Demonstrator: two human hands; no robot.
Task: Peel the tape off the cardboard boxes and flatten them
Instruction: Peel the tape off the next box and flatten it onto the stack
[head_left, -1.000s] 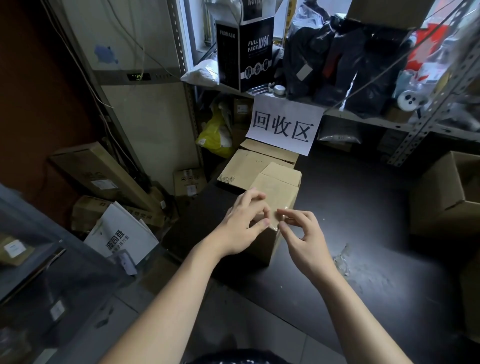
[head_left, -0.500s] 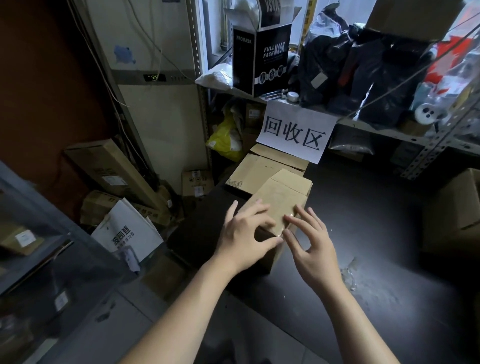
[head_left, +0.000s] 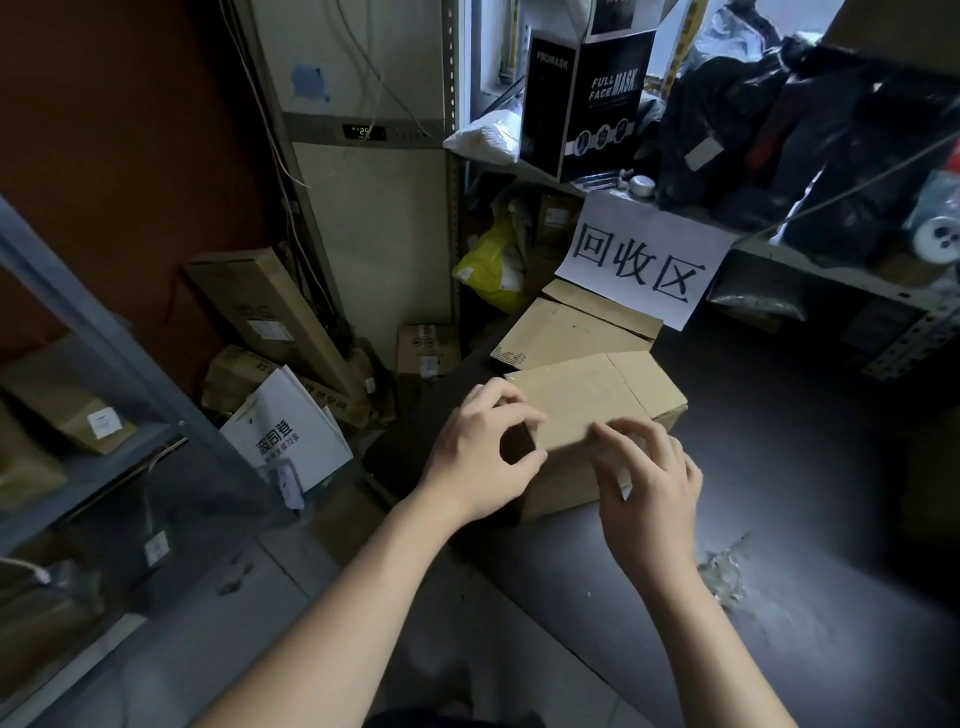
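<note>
Left hand (head_left: 478, 457) clamps thumb and fingers round the near left corner of the cardboard box (head_left: 582, 400) on the dark table (head_left: 805, 467), right hand (head_left: 649, 488) fingertips work its front top edge, pinching or not I can't tell, and a sideways tug could shred the tape.

Hands (head_left: 483, 457) hide near edge of box (head_left: 587, 400).
</note>
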